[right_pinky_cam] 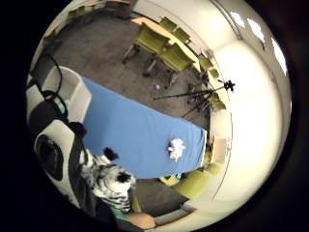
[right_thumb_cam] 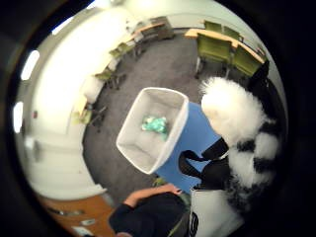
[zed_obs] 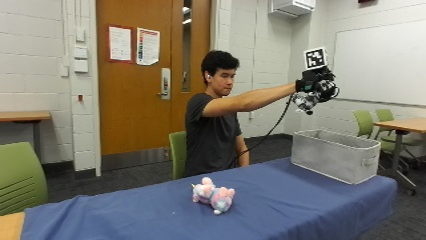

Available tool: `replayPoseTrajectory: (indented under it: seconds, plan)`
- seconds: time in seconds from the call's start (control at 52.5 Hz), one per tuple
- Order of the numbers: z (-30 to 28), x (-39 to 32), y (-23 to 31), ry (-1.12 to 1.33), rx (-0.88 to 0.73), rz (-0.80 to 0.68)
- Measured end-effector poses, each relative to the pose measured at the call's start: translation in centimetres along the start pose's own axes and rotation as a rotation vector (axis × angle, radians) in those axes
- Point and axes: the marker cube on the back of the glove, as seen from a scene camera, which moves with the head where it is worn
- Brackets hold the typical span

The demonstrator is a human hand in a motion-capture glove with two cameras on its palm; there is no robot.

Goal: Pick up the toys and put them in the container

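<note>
Pink plush toy point(zed_obs: 213, 196) is lying mid-desk point(zed_obs: 286, 205), nearest the outside camera, well apart from everything else. Further back, gray fabric container point(zed_obs: 335, 154) is sitting at the desk end, a teal toy point(right_thumb_cam: 155, 124) already lying inside. Right hand point(zed_obs: 315, 86) is hanging raised above the container, fingers clamped on a zebra plush point(zed_obs: 307, 101). Thumb-side palm view is showing the open bin below and slightly off to one side, so the drop looks nearly lined up.

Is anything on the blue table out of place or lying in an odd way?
Nothing looks damaged or spilled. The pink and white plush toy lies on the blue tablecloth, apart from the grey fabric container.
</note>
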Motion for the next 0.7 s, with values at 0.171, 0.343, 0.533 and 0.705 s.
replayPoseTrajectory:
  seconds: [0.171,0.343,0.533,0.705]
  plan:
    - [1.4,-8.7,-3.9,-0.023,0.000,-0.071]
    - [3.7,-8.2,-5.2,-0.190,-0.011,-0.232]
    - [6.7,-9.1,-6.2,-0.086,-0.024,-0.241]
    - [9.3,-7.2,-6.1,0.030,-0.132,-0.234]
